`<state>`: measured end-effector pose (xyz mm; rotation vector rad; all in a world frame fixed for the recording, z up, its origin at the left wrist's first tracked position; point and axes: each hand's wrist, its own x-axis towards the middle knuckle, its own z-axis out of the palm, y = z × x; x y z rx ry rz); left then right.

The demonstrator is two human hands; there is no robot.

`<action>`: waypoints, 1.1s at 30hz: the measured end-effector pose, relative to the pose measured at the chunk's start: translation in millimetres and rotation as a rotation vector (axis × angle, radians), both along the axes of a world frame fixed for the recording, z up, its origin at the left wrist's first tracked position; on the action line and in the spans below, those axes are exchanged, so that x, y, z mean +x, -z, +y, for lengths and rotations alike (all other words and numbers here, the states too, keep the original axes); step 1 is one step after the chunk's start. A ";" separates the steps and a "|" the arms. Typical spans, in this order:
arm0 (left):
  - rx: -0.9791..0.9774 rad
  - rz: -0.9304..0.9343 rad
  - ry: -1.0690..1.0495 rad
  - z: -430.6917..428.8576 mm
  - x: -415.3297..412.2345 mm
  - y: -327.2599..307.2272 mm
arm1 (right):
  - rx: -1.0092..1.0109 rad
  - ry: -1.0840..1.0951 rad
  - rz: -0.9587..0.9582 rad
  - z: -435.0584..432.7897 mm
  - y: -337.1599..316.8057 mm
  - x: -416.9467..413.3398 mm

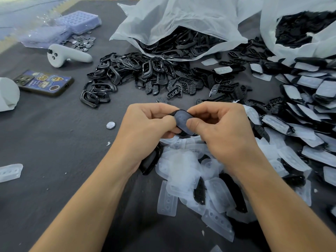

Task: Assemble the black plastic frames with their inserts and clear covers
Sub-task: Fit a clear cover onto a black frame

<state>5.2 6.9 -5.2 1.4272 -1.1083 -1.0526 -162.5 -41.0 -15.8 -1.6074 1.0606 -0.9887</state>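
A black plastic frame (182, 118) is pinched from both sides, above the near middle of the table (54, 142). It is held by the left grip (145, 122) at its left edge and by the right grip (218, 124) at its right edge, with curled fingers and both thumbs pressed on top. A soft, milky, translucent clear cover (180, 115) is laid over the frame's broad rounded face, which is turned up toward the camera. The long axis runs roughly from far to near, with the near end angled slightly right.

Directly beneath the hands, a loose heap of clear covers (181, 166) is seen, flat with rows of round dimples, and a few black pieces are mixed in. Another glossy frame (151, 160) is partly hidden under the left wrist. To the right, a stack of covered pieces (309, 110) is spread. Beyond the hands, black inserts (181, 86) and a pile of hollow frames (127, 70) are scattered, spilling from a thin white plastic bag (181, 19). A second bag (298, 24) of black parts is seen at far right.

On the grey cloth to the left lie a coin cell (111, 125), a phone (45, 82), a white controller (67, 55) and a heap of metal discs (83, 41).
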 end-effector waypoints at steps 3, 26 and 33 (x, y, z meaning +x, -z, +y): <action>0.012 -0.025 -0.047 -2.2 -1.0 1.1 | 0.005 -0.009 -0.003 0.1 -0.8 0.3; -0.039 0.033 -0.197 -4.7 -5.9 7.2 | 0.154 0.007 -0.247 0.9 -2.7 2.5; -0.081 -0.105 -0.091 -4.6 -9.9 11.7 | 0.060 0.012 -0.136 -0.7 -0.7 2.1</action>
